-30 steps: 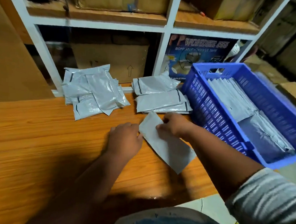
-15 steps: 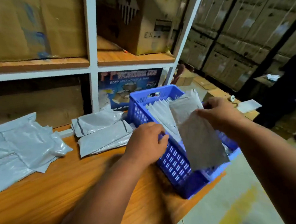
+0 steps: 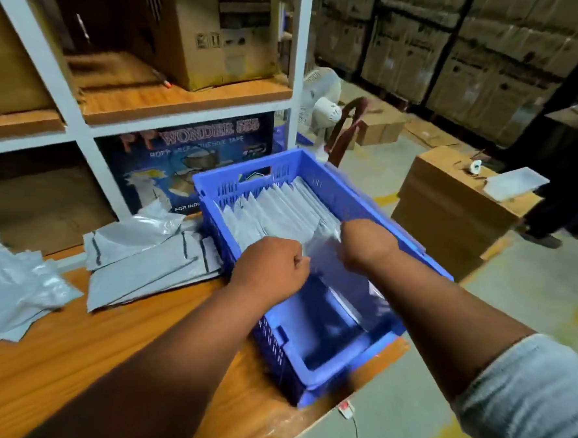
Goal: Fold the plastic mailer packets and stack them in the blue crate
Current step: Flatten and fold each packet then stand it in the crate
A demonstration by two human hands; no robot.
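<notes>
A wooden table [image 3: 69, 351] filled the lower left of the frame, a blue crate [image 3: 325, 373] at its right edge. Inside, a row of folded mailers [image 3: 281, 211] stood upright. At frame centre, left hand [image 3: 269, 268] and right hand [image 3: 367, 242] gripped one folded mailer [image 3: 326, 255] with curled fingers.

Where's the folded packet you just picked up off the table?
In the head view, the folded packet is inside the blue crate, right of centre, gripped between the left hand and right hand, against the row of packets already stacked there.
</notes>
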